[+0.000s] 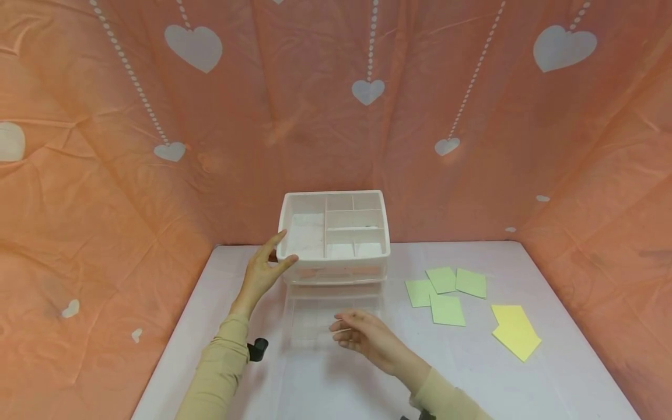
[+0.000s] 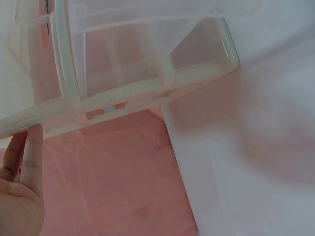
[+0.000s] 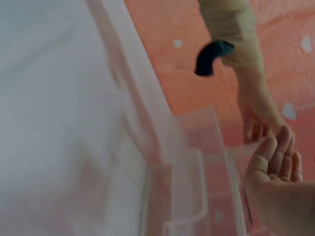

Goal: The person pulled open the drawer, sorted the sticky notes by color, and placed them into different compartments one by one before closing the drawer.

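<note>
A white plastic drawer organizer (image 1: 357,256) stands at the back middle of the table, its top divided into compartments. Below the top, a clear drawer (image 1: 307,326) extends out toward the front. My left hand (image 1: 261,273) rests on the organizer's front left corner, thumb at the front rim and fingers along the left side. In the left wrist view, straight fingers (image 2: 33,162) touch the organizer's edge. Over the right part of the clear drawer hovers my right hand (image 1: 370,340), fingers loosely bent and holding nothing. The right wrist view shows the right hand (image 3: 275,182) beside the clear plastic.
Several green paper squares (image 1: 448,309) lie on the table right of the organizer. Yellow paper squares (image 1: 517,332) overlap farther right. An orange cloth (image 1: 315,116) with white hearts hangs behind and at both sides. A black strap piece (image 1: 257,350) sticks out from the left wrist.
</note>
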Demonstrator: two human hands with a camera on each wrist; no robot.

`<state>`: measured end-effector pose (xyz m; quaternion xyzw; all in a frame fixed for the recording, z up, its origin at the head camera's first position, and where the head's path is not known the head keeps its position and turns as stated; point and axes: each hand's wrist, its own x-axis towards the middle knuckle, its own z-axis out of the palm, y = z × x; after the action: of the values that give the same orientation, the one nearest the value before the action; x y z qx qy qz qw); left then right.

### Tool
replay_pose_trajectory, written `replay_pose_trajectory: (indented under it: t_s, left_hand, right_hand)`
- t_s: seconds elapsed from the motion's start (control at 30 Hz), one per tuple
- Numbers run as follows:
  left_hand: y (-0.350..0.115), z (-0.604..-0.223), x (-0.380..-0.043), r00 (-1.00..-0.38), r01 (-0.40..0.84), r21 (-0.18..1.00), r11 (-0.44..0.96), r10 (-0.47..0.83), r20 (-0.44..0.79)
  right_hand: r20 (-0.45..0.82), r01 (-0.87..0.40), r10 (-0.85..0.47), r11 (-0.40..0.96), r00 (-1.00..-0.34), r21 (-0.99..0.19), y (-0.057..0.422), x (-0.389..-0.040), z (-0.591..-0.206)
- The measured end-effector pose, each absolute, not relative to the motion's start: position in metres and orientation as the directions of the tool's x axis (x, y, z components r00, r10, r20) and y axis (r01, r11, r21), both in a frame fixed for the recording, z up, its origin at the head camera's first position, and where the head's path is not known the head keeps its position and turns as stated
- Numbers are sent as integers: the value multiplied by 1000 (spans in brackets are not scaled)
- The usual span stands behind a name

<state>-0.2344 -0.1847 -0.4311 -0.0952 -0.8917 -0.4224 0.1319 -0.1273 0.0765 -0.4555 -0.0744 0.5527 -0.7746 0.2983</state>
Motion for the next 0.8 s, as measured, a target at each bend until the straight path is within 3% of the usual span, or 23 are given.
replay_pose_trajectory:
  t_s: [0.33,0.53,0.8]
  left_hand:
    - [-185,-431,-234,-949,280,735,618,63,309]
    - [-185,-431,-234,-950,279,734,620,65,307]
    - [-185,-430,-235,-951,274,732,624,62,303]
  right_hand:
    - [-150,240,-290,-307,-945,-921,122,-158,-449]
    - [-173,193,-87,-326,-981,-926,155,-172,-460]
    - [-189,181,72,-99,-979,-978,201,-187,-490]
